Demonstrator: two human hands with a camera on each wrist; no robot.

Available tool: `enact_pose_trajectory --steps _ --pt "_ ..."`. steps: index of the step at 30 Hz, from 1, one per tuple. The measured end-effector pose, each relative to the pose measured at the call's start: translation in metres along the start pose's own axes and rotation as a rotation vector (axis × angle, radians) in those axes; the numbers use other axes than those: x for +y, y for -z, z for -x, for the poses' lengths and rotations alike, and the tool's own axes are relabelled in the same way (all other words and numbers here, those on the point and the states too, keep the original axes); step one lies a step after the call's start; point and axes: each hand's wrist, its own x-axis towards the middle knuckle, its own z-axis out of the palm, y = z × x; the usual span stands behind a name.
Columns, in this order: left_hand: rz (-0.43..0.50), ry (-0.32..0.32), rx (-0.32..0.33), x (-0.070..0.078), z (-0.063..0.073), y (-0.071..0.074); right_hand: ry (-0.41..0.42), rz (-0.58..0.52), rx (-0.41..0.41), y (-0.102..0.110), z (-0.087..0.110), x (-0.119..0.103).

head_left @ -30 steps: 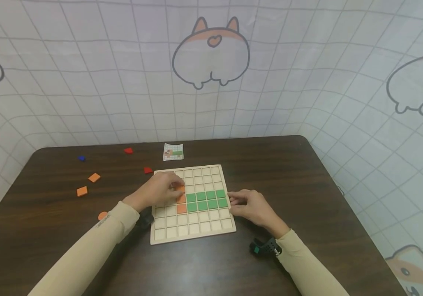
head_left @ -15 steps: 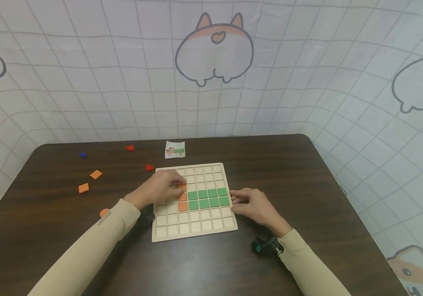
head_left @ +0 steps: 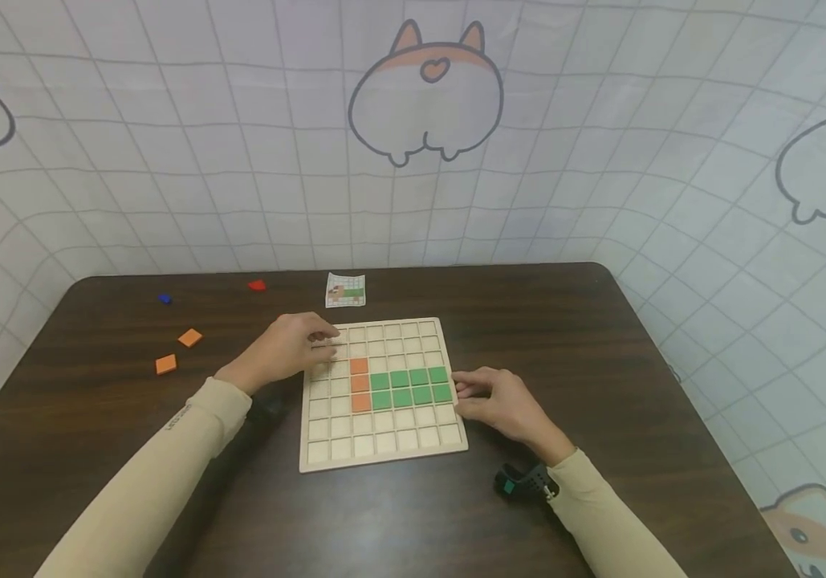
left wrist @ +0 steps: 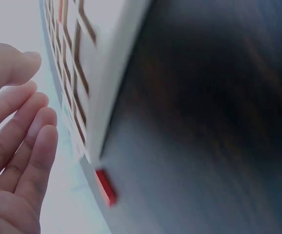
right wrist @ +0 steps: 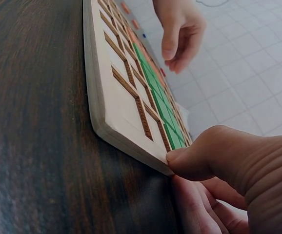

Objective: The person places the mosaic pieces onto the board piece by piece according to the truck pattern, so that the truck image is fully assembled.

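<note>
A pale wooden grid board (head_left: 362, 447) lies on the dark table. Set into its cells are two rows of green tiles (head_left: 400, 379) and a column of three orange tiles (head_left: 360, 384). My left hand (head_left: 286, 349) hovers over the board's far left part, its fingers loosely bent with nothing between them; the left wrist view shows the gap between thumb and fingers (left wrist: 21, 131). At the board's right edge my right hand (head_left: 502, 404) grips the rim, thumb (right wrist: 192, 158) on top and the other fingers against the side and below.
Two orange squares (head_left: 166, 364), a blue piece (head_left: 164, 298) and a red piece (head_left: 257, 285) lie on the table at left. A small printed pattern card (head_left: 345, 291) is behind the board. Another red piece (left wrist: 106, 187) lies near the board's corner. A patterned curtain (head_left: 275, 160) surrounds the table.
My left hand has left the orange tiles and moved to the left and away, uncovering the column of three. The right hand stays at the board's edge. The head view has shifted slightly.
</note>
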Motion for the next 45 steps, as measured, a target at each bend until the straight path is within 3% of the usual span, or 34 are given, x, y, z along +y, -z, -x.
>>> enact_pose_trajectory --steps 8,16,25,34,45 --pt "-0.046 0.074 0.042 -0.029 0.001 0.014 -0.021 -0.004 -0.004 0.002 0.004 0.000" --pt "-0.081 0.135 -0.003 -0.048 0.002 0.023 -0.015 -0.011 -0.009 0.003 0.003 -0.002" --pt "-0.128 0.091 -0.073 -0.057 -0.004 0.029 -0.002 -0.018 -0.013 0.002 0.003 0.001" --pt "-0.119 0.054 -0.062 -0.059 -0.007 0.031 0.006 -0.019 -0.012 0.003 0.003 0.003" --pt "-0.106 0.079 -0.068 -0.063 -0.005 0.027 0.010 -0.035 -0.021 0.003 0.003 0.001"
